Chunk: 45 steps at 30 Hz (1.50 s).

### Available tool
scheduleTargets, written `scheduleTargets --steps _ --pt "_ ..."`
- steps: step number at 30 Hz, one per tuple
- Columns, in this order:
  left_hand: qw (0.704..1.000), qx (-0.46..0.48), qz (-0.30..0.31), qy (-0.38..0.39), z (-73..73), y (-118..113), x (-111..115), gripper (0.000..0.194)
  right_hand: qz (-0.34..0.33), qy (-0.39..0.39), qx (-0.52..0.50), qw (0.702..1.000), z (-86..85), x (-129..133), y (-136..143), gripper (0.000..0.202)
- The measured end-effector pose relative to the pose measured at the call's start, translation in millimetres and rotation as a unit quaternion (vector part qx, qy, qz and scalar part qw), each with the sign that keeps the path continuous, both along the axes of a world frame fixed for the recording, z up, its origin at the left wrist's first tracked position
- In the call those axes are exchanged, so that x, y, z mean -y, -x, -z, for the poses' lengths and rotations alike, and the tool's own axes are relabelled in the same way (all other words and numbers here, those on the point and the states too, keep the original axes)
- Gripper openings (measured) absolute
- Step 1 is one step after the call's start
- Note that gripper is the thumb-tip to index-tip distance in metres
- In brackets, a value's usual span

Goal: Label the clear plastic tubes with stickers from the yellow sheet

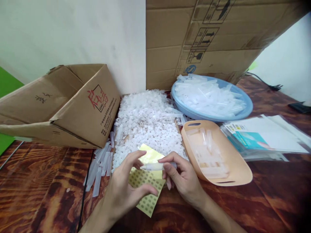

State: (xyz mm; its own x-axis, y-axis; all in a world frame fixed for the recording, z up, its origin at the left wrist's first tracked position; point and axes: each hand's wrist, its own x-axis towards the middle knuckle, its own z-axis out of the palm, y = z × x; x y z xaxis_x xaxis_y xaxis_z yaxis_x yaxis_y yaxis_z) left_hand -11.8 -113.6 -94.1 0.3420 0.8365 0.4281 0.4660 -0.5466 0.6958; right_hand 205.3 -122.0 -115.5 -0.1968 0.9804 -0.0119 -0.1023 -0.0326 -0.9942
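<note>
My right hand [181, 170] pinches a slim, whitish translucent plastic tube [155, 166], which lies nearly level with its narrow end toward the left. Facing that end is my left hand [126, 179], its thumb and index finger spread apart. Below the tube and partly behind my left hand is a yellow sheet [152, 202] with rows of small round stickers. Its upper part is bent over the pile of small white plastic pieces [148, 119]. Whether the left hand's hidden fingers touch the sheet, I cannot tell.
An open cardboard box [82, 110] stands at left, with loose clear tubes [98, 174] beside it. At right are a blue basin [245, 113] heaped with tubes, a peach tray [233, 161] with several tubes, and packaging bags [279, 136]. A large carton [167, 42] stands behind.
</note>
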Motion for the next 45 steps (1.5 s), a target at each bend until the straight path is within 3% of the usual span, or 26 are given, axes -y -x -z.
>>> scheduleTargets --steps 3,5,7,10,12,16,19,22,25,27,29,33,36,41,45 --pt "0.997 -0.029 0.009 0.072 -1.3 -0.9 1.5 0.044 -0.007 -0.048 0.018 0.999 -0.7 0.5 -1.0 0.029" --pt "0.997 -0.027 0.035 0.067 -1.1 -1.6 1.6 0.037 -0.013 -0.051 0.021 0.998 0.1 1.1 -1.0 0.027" --pt "0.998 -0.017 0.052 0.041 -0.8 -1.3 0.7 0.017 -0.009 -0.045 0.014 0.999 1.0 1.1 -1.0 0.025" --pt "0.997 -0.013 0.055 0.052 -0.7 0.7 -1.0 0.035 0.010 -0.087 0.018 0.996 0.8 -1.0 -1.7 0.019" --pt "0.993 -0.014 0.043 0.106 -0.7 1.4 -1.2 0.028 0.011 -0.158 0.039 0.987 0.1 -3.3 -1.9 0.011" --pt "0.984 -0.025 0.024 0.173 -0.8 -1.7 0.8 0.055 -0.004 -0.242 0.079 0.967 1.8 -3.4 0.4 0.014" --pt "0.989 -0.025 0.007 0.146 -0.5 -5.6 3.4 0.041 0.011 -0.179 0.073 0.981 4.1 4.1 5.5 0.008" --pt "0.998 -0.023 0.002 0.056 1.1 -7.7 5.0 0.023 0.016 -0.064 0.030 0.997 2.4 13.4 11.7 0.015" --pt "0.998 -0.039 0.019 -0.043 3.6 -5.9 3.2 0.018 0.013 0.019 -0.021 1.000 -2.9 15.7 14.1 0.024" --pt "0.995 -0.074 0.042 -0.056 5.5 -2.4 0.0 0.015 0.022 0.040 -0.041 0.998 -5.6 12.0 11.6 0.027" --pt "0.989 -0.130 0.060 -0.043 7.9 1.9 -4.0 0.021 0.056 0.037 -0.048 0.997 -6.3 6.2 5.9 0.027" --pt "0.968 -0.232 0.089 -0.042 14.9 8.8 -9.5 0.064 0.148 -0.006 -0.041 0.988 -3.5 -2.5 -7.5 0.025" --pt "0.961 -0.254 0.104 -0.038 18.7 9.8 -10.9 0.058 0.160 -0.025 -0.041 0.986 -0.9 -3.8 -12.4 0.023" --pt "0.966 -0.235 0.096 -0.043 17.7 7.7 -12.8 0.042 0.151 -0.119 -0.022 0.981 1.4 -7.5 -10.6 0.015" --pt "0.979 -0.181 0.039 -0.089 13.4 9.7 -15.1 0.032 0.125 -0.102 -0.060 0.985 -1.6 -9.5 -8.1 0.016"
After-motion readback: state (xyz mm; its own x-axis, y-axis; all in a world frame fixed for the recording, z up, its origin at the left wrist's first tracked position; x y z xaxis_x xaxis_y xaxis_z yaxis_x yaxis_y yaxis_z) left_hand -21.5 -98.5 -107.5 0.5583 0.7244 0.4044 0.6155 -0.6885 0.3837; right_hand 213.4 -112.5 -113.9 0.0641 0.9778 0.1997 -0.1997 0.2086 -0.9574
